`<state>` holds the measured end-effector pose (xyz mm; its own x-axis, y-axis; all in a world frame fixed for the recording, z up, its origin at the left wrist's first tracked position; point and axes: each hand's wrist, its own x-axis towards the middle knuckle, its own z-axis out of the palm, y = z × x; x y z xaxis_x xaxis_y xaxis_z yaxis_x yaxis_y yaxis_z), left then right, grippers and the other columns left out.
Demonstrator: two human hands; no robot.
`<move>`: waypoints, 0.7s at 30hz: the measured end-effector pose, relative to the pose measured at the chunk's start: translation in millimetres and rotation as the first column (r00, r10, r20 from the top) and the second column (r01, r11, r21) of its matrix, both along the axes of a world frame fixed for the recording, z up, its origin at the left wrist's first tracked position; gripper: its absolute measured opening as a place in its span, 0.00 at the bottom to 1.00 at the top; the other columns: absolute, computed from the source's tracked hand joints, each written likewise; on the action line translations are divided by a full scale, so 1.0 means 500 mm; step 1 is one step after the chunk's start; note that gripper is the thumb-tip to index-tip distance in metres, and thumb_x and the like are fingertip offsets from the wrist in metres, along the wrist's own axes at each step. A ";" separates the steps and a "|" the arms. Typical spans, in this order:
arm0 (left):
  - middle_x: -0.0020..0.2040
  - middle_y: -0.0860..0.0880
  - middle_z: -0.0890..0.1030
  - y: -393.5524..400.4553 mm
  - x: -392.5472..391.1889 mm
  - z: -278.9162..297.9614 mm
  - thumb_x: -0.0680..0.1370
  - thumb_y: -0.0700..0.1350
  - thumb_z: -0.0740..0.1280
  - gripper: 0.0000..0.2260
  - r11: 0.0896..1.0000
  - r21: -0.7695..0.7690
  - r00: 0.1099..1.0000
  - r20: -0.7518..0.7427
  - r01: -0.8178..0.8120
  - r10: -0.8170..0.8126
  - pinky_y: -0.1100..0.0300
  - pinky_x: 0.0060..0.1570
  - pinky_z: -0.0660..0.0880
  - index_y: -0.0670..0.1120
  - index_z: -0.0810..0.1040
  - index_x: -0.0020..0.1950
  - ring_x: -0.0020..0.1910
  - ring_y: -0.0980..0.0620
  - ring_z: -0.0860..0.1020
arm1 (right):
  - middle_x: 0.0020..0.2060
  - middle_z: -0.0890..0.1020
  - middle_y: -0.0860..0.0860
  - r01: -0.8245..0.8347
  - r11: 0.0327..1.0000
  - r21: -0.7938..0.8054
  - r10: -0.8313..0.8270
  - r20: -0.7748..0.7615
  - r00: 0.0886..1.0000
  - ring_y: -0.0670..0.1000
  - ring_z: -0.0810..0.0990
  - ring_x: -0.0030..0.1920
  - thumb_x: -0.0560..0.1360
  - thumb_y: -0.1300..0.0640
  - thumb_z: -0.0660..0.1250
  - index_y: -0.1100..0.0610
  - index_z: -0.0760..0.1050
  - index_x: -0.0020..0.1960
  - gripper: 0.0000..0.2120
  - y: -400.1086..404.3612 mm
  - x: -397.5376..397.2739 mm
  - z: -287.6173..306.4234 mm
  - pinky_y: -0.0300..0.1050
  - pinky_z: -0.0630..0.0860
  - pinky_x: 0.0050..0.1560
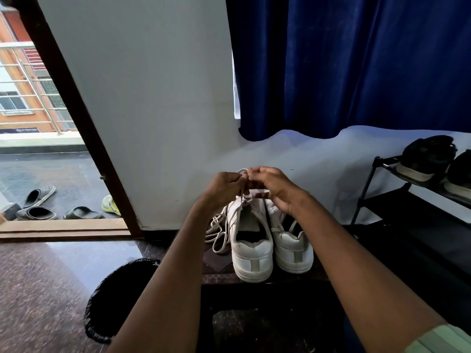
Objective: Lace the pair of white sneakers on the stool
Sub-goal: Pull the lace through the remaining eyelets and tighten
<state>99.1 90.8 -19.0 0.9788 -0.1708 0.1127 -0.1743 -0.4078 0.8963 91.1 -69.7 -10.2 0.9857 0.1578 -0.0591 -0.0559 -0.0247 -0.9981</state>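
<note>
Two white sneakers stand side by side on a dark stool (219, 263), heels toward me: the left sneaker (251, 248) and the right sneaker (290, 244). A white lace (216, 230) runs from the left sneaker's front and lies in loose loops on the stool to its left. My left hand (224, 187) and my right hand (275, 186) meet above the toe end of the left sneaker, both pinching the lace, a small loop of which shows above the fingers. The front eyelets are hidden by my hands.
A black bin-lined bucket (114, 296) stands on the floor left of the stool. A black shoe rack (382, 200) with dark shoes (428, 156) is at the right. A blue curtain (356, 64) hangs behind. Slippers (38, 200) lie outside the open doorway.
</note>
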 end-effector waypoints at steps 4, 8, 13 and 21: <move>0.33 0.51 0.82 0.010 0.003 -0.008 0.80 0.48 0.69 0.16 0.951 0.310 0.999 -0.039 -0.016 0.029 0.60 0.40 0.73 0.51 0.83 0.32 0.35 0.52 0.79 | 0.46 0.87 0.53 0.007 0.829 0.559 0.016 -0.036 0.999 0.51 0.85 0.48 0.80 0.64 0.66 0.54 0.80 0.59 0.10 -0.017 0.006 0.024 0.50 0.79 0.54; 0.40 0.40 0.82 0.035 -0.015 -0.011 0.73 0.49 0.70 0.10 0.811 0.530 0.943 -0.063 -0.246 0.328 0.57 0.39 0.72 0.44 0.81 0.37 0.45 0.38 0.83 | 0.42 0.86 0.50 0.114 0.680 0.724 -0.154 -0.011 0.988 0.49 0.85 0.44 0.80 0.65 0.65 0.55 0.84 0.55 0.10 -0.043 0.004 0.040 0.46 0.81 0.53; 0.49 0.46 0.86 0.037 -0.014 -0.005 0.73 0.48 0.71 0.10 0.831 0.455 0.947 0.117 -0.320 0.300 0.55 0.45 0.79 0.48 0.86 0.52 0.49 0.42 0.85 | 0.53 0.88 0.54 0.144 0.871 0.470 -0.202 0.076 0.976 0.50 0.85 0.52 0.79 0.64 0.68 0.57 0.84 0.58 0.10 -0.054 -0.002 0.033 0.46 0.78 0.56; 0.31 0.53 0.82 -0.011 -0.010 0.014 0.81 0.50 0.70 0.10 0.984 0.154 0.995 0.070 -0.086 0.076 0.64 0.33 0.72 0.53 0.86 0.41 0.29 0.56 0.78 | 0.56 0.87 0.46 0.075 0.986 0.148 -0.097 0.144 0.985 0.47 0.79 0.65 0.80 0.58 0.69 0.53 0.84 0.62 0.12 -0.001 -0.017 0.020 0.53 0.67 0.65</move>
<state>94.0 85.3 -11.9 0.9819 -0.1117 0.1530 -0.1894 -0.5576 0.8082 82.4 -70.2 -0.2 0.9918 0.0682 0.1078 0.0994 0.1156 -0.9883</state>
